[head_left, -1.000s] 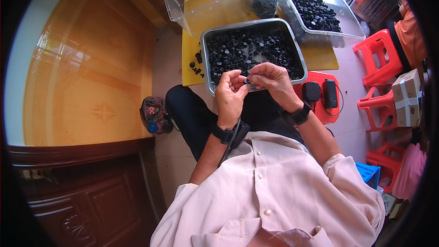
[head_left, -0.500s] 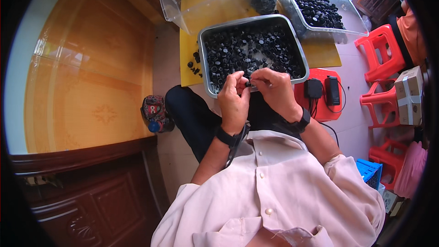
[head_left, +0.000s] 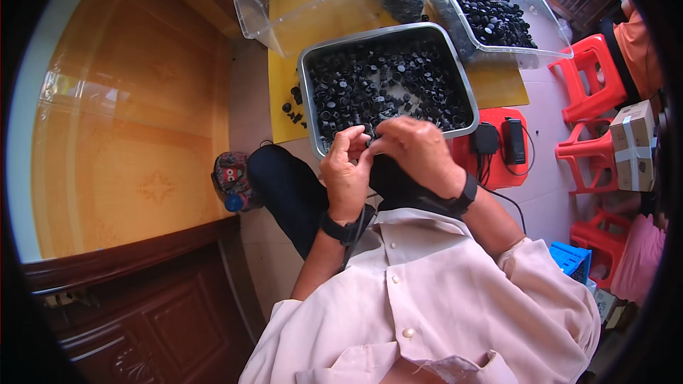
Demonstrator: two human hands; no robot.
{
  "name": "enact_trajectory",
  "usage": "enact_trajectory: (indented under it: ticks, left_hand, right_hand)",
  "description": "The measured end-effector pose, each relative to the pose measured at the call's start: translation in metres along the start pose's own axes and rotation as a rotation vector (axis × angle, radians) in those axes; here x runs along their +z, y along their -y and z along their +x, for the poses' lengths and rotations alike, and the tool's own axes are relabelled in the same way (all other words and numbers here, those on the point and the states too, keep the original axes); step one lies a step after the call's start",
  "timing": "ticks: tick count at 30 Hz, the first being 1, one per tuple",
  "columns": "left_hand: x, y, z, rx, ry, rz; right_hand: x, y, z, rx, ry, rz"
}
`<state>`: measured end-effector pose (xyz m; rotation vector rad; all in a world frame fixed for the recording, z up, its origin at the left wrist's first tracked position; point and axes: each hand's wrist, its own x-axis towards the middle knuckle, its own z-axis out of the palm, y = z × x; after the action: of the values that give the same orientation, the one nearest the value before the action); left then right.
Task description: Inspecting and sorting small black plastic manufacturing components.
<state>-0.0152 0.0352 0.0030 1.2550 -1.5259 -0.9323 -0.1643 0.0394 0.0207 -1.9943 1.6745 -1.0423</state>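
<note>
My left hand [head_left: 346, 176] pinches a small black plastic part [head_left: 370, 139] between thumb and fingertips, at the near edge of a metal tray [head_left: 304, 89]. Closed on the same part from the other side is my right hand [head_left: 421, 155], slightly blurred. Fingers cover most of the part, so its exact shape cannot be made out. Loose black caps and ring-like pieces [head_left: 348, 89] fill the tray, some with shiny round faces. A few more black pieces [head_left: 293, 107] lie left of the tray on a yellow board [head_left: 284, 128].
Behind the tray stand a transparent bin [head_left: 245, 0] and, to the right, another transparent bin [head_left: 555, 46] heaped with black caps. A red stool [head_left: 506, 171] beside me carries black adapters [head_left: 485, 139] with cables. Further right are red stools [head_left: 594, 78], a cardboard box [head_left: 633, 146] and another person's orange sleeve [head_left: 640, 50].
Both hands have shifted slightly left and toward me, still together around the small part. My right hand has turned more over it. The whole view has moved a little.
</note>
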Motion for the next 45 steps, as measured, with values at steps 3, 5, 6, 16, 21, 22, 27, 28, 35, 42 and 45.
enact_trajectory:
  ticks: [3, 5, 6, 16, 21, 22, 27, 28, 35, 42, 45]
  left_hand:
    - [-0.002, 0.002, 0.005, -0.104, 0.028, -0.169]
    - [-0.003, 0.002, 0.009, -0.235, 0.060, -0.294]
    - [-0.002, 0.000, 0.010, -0.186, 0.057, -0.308]
    - [0.005, -0.010, 0.026, -0.350, 0.178, -0.535]
    - [0.015, -0.010, 0.028, -0.455, 0.256, -0.673]
    - [0.017, -0.010, 0.029, -0.454, 0.280, -0.736]
    - [0.019, -0.009, 0.030, -0.418, 0.277, -0.695]
    - [0.019, -0.009, 0.029, -0.390, 0.247, -0.618]
    - [0.027, -0.007, 0.024, -0.252, 0.189, -0.564]
    - [0.023, -0.005, 0.023, -0.043, 0.200, -0.284]
    - [0.022, -0.008, 0.020, -0.155, 0.178, -0.323]
  right_hand:
    - [-0.024, -0.028, 0.009, 0.044, -0.128, -0.306]
    - [-0.036, -0.049, 0.014, 0.088, -0.041, -0.518]
    - [-0.036, -0.058, 0.018, 0.205, -0.023, -0.577]
    - [-0.037, -0.067, 0.019, 0.231, 0.106, -0.434]
    - [-0.029, -0.041, 0.016, 0.029, 0.098, 0.116]
    - [-0.026, -0.036, 0.014, -0.010, 0.118, 0.151]
    - [-0.017, -0.024, 0.010, 0.031, 0.015, 0.415]
    - [-0.017, -0.024, 0.010, 0.013, 0.015, 0.417]
    - [-0.018, -0.029, 0.006, 0.469, 0.205, 0.885]
    - [-0.018, -0.031, 0.008, 0.642, 0.275, 1.278]
    - [-0.017, -0.030, 0.009, 0.516, 0.267, 1.187]
